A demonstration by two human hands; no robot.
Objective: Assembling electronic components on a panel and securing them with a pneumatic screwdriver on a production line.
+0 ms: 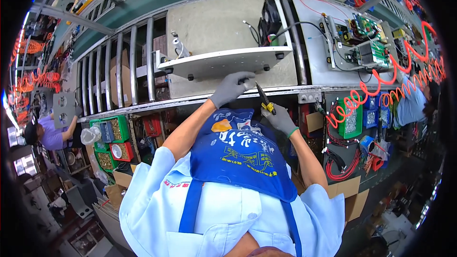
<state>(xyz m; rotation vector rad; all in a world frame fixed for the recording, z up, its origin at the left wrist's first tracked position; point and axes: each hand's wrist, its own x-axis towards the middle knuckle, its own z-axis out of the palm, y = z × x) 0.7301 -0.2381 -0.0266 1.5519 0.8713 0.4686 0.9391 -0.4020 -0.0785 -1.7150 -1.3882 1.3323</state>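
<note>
Grey cloth on both my hands, and here's my left gloved hand (233, 88) out in front, fingers bent close to the tip of the tool; whether they're pinching something small, I can't tell. Over on the right, my right gloved hand (281, 120) is wrapped firmly around a slim, dark-tipped hand tool with yellow-and-black grips (267, 106), its point aimed far and a little left. Just beyond sits the wide grey sheet-metal chassis (223, 64), lying across the pale flat board (209, 19), its near panel carrying black round feet (190, 76); my left fingertips are right by that near edge, and I can't say whether they touch. The tool should be light and stiff, and those grips look easy to hold, so I'd stay on the yellow-and-black part, well back from the narrow tip. The chassis, now, I'd judge rigid and rather heavy, awkward for its width, maybe slick under gloves along thin edges. I'd take it by the solid metal at its left and right ends, off the black fan (271, 16) at the far right and the white cylindrical part (180, 47) on the left, which look likelier to suffer.
</note>
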